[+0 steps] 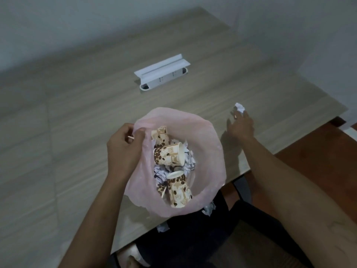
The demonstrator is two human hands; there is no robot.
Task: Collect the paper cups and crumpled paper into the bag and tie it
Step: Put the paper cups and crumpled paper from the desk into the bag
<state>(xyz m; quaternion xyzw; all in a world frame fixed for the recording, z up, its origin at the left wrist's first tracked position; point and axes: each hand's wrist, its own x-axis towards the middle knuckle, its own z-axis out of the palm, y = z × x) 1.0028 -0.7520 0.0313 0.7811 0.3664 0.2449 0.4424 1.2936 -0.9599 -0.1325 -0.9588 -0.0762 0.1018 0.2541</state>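
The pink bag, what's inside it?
The thin pink plastic bag holds three coffee-bean-patterned paper cups lying on crumpled white paper. Anything beneath them is covered.

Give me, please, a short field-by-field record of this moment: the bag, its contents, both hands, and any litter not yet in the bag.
bag: pink plastic bag, mouth open, at the table's near edge
contents: paper cups with a coffee-bean print and crumpled paper
left hand: left hand grips the bag's rim
right hand: right hand reaches with spread fingers to a crumpled paper ball on the table
loose litter: that ball
other: white box farther back
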